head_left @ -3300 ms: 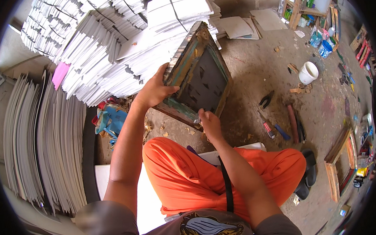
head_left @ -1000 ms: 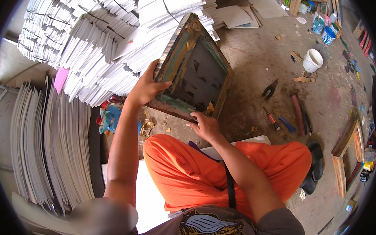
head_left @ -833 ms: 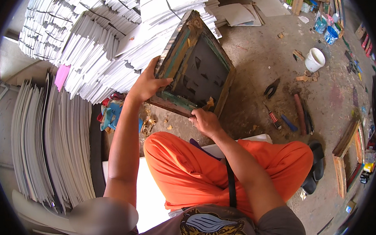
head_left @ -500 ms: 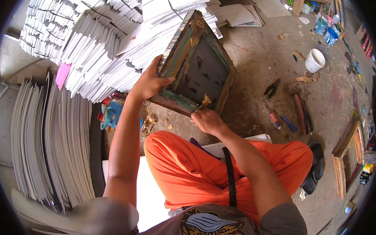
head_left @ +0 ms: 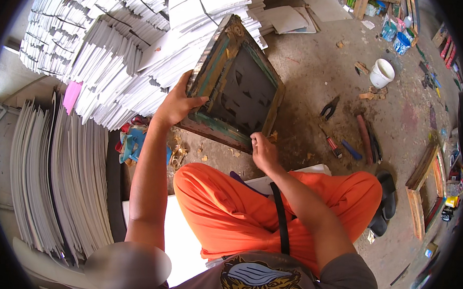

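Observation:
A worn wooden screen frame [head_left: 202,126], its bars stained green and brown around a dark grey panel [head_left: 242,90], stands tilted above the floor in front of me. My left hand [head_left: 175,106] grips its left bar, thumb over the face and the other fingers behind. At the lower corner, my right hand [head_left: 264,152] is closed, its fingertips at the edge of the wood; what they pinch is hidden. A tan scrap [head_left: 273,136] shows just beside that fist. Torn dark patches mark the panel.
Tall stacks of white sheets [head_left: 108,51] stand behind and left. On the floor to the right lie pliers [head_left: 329,108], a red-handled screwdriver [head_left: 334,146], a hammer [head_left: 364,138], a white bucket [head_left: 382,73] and an empty wooden frame [head_left: 415,209]. My crossed legs [head_left: 229,211] are close below.
My right hand has moved right and slightly down along the lower bar to the corner. A tan scrap that stuck up by its fingers has left the panel. The left hand keeps its grip.

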`<state>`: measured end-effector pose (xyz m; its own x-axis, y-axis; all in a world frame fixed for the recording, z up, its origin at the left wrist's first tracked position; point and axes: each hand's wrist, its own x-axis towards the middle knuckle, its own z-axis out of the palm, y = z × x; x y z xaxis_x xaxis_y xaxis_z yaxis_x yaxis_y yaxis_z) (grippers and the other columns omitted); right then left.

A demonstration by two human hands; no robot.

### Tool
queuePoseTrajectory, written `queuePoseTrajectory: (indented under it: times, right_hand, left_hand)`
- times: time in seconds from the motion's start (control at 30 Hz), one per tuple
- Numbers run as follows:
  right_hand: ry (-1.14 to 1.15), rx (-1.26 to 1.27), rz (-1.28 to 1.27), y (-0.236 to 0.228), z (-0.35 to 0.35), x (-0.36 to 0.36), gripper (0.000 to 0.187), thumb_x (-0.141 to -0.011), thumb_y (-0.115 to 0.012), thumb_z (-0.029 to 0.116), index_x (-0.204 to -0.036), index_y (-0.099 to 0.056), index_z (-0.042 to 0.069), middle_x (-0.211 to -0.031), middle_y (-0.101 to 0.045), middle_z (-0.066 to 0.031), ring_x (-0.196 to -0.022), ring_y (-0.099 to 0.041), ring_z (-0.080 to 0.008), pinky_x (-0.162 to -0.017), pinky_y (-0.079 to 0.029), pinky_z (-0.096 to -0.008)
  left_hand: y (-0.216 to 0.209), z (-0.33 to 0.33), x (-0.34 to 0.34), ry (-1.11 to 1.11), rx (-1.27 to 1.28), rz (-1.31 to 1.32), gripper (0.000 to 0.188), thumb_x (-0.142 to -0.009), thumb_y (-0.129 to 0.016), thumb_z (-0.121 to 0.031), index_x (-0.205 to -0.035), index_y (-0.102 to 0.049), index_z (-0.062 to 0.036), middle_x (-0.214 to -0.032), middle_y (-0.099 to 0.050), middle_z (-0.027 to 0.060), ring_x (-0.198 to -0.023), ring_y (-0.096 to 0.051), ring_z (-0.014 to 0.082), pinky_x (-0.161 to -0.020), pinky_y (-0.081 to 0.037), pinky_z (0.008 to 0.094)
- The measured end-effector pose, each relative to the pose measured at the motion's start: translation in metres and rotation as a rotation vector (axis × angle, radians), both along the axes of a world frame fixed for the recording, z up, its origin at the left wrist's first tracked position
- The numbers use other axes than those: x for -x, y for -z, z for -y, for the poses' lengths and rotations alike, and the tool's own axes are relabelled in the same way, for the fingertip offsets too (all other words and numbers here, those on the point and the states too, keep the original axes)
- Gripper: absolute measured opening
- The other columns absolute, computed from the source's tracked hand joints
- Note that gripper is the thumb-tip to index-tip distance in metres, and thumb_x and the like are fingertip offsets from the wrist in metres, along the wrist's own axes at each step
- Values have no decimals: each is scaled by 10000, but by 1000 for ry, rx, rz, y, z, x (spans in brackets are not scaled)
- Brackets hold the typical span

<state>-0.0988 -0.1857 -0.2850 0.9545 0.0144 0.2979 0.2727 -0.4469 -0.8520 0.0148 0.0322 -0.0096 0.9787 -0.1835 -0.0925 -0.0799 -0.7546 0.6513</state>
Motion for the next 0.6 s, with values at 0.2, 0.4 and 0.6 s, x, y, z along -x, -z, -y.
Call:
queuePoseTrajectory:
  times: [0.2, 0.4, 0.6]
  right_hand:
    - [178, -133, -192, -46, -41, -4, 249, -1045, -615, 312, -1057, -635, 65, -959, -714, -171, -860, -703, -391, -747, -532, -503]
    - [334, -162, -253, -54, -77, -12, 213, -1055, -592, 274, -1098, -578, 67, -964, -711, -177, -881, -692, -424, -741, -515, -534]
    - [422, -21, -215, -23, -64, -18, 123, -1049, -575, 180, -1040, -591, 58, -908, -707, -184, -861, -678, -438, -758, -501, -506]
  left_hand:
    - [-1, 3, 2, 11, -32, 15, 969, -845, -818, -301, -1585, -310, 66, -1488, -536, 291, -1385, -527, 337, -1171, -369, 376]
    - [-11, 15, 10, -18, -49, -25, 1020, -835, -842, -319, -1595, -290, 79, -1552, -467, 275, -1444, -448, 324, -1212, -306, 381]
    - [-6, 9, 10, 4, -34, 9, 983, -844, -821, -314, -1593, -304, 57, -1531, -492, 288, -1441, -473, 345, -1196, -339, 382]
